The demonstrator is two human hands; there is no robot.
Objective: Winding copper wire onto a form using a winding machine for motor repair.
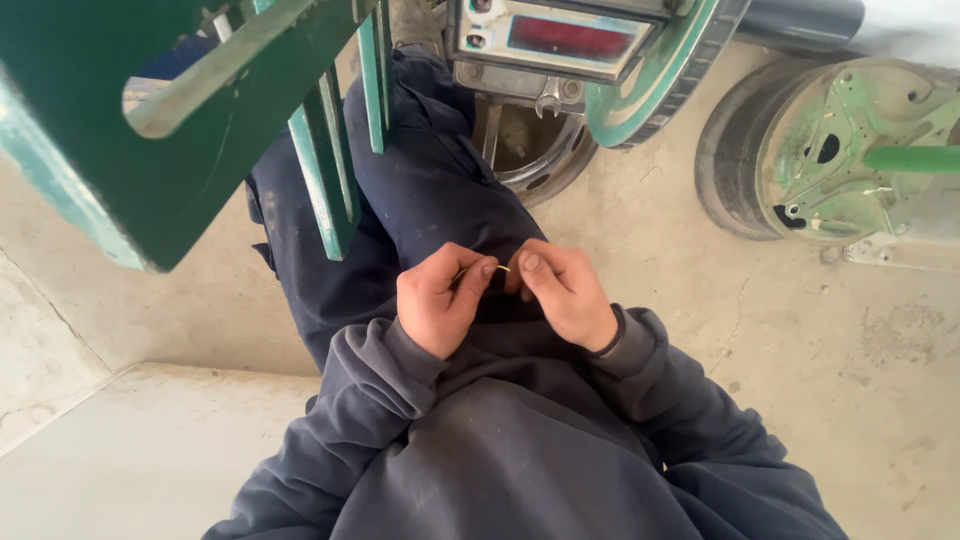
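fingers of left hand and right hand pinch tiny, indistinct wire.

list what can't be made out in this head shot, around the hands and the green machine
- Thin piece pinched between left hand and right hand: too small to identify.
- Fingertips of both hands: curled inward, hidden.
- Green frame: cut off by the top and left edges.
- Wheel: cut by the right edge.
- Panel with red window: cut off by the top edge.
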